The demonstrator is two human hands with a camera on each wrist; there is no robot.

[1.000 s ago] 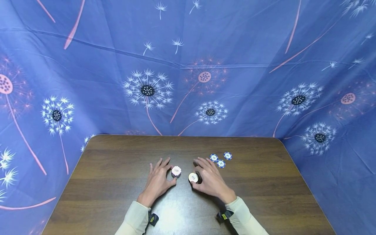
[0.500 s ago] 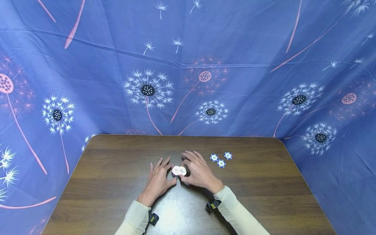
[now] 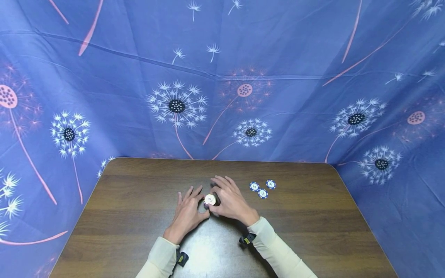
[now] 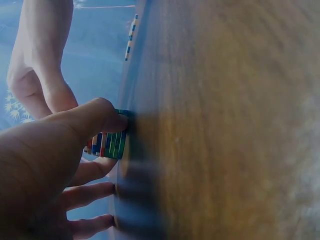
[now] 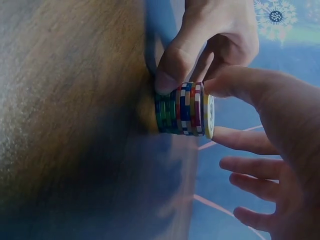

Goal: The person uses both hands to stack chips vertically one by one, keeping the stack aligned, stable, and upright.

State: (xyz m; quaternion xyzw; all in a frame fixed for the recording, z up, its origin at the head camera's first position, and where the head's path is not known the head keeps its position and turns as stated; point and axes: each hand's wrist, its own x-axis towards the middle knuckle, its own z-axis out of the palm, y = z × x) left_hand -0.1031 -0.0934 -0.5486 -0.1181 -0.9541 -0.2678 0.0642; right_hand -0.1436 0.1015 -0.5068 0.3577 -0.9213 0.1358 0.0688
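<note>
A stack of poker chips (image 5: 181, 111) stands upright on the table, green at the bottom with red, blue and white edges above. Thumb and index finger of my left hand (image 3: 187, 213) grip it low down, at the green chips (image 4: 116, 145). On top sits a yellow-edged poker chip (image 5: 210, 116), its pale face (image 3: 210, 199) marked 50. My right hand (image 3: 230, 201) pinches at that top level between thumb and index finger, the other fingers spread. Whether it holds more than the yellow-edged chip cannot be told.
Three blue-and-white chips marked 10 (image 3: 262, 193) lie flat to the right, beyond my right hand. The brown wooden table (image 3: 299, 231) ends at the back against a blue dandelion-print cloth (image 3: 295, 96).
My right hand has moved left, carrying the chips marked 50 over onto the stack topped by a 500 chip, which is now covered. My left hand keeps its place around the stack.
</note>
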